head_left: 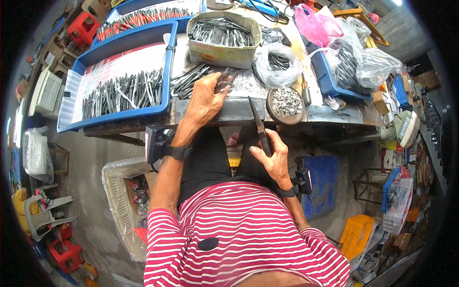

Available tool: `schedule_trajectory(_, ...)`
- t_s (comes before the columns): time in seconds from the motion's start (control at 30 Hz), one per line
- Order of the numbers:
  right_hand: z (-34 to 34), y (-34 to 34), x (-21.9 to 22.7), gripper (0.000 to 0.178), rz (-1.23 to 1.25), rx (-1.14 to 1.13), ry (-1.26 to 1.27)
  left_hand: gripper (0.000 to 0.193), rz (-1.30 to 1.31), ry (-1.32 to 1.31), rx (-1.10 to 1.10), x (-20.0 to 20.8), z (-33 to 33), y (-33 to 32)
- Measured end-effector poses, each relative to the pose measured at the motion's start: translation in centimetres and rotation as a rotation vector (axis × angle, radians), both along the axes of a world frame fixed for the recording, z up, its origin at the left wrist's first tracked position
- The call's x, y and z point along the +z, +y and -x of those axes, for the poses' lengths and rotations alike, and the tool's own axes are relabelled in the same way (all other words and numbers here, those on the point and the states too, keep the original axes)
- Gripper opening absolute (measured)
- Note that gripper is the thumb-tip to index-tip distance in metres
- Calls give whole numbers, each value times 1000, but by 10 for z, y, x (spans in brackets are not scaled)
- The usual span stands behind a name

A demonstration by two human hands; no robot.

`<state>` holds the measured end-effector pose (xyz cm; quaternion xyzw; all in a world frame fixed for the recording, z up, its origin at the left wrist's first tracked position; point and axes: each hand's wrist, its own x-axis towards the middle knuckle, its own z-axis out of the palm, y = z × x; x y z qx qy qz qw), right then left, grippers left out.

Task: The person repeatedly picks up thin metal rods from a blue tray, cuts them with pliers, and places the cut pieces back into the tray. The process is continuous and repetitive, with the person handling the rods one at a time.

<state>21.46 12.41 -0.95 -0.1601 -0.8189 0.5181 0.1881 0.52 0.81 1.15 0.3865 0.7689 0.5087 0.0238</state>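
My left hand (206, 99) is over the bench's front edge, its fingers closed on small dark metal pieces (225, 80) whose exact kind I cannot make out. Beside it lies a heap of slim dark metal pieces (191, 80). In my right hand (276, 157), in front of the bench, is a long dark tool (258, 122) with a tapering tip pointing up and away; its kind is unclear. To the right of that tip sits a round dish (272, 112) of small pale and dark bits.
At left stands a blue tray (169, 71) of slim dark tools, with red-handled ones (143, 18) behind. A carton (222, 53) and a plastic bag (267, 71) hold more dark pieces. Further right is a blue bin (330, 86). A plastic-lined crate (117, 201) rests on the floor.
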Motion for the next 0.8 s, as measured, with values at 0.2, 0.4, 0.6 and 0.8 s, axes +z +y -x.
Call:
schedule_trajectory(0.2,7,-2,3,45,-325,-43,140,16,-506,-1076,-194,12,-38,-13)
schedule_trajectory(0.4,8,-4,0,51,-513,-72,191,11,-642,-1230,-219,8,-53,-16)
schedule_trajectory(0.6,7,-6,-2,51,-594,-79,207,12,-710,-1277,-135,0,-62,-17)
schedule_trajectory(0.8,8,-5,-6,49,-632,-70,241,12,-782,-1291,-159,-8,-67,-17)
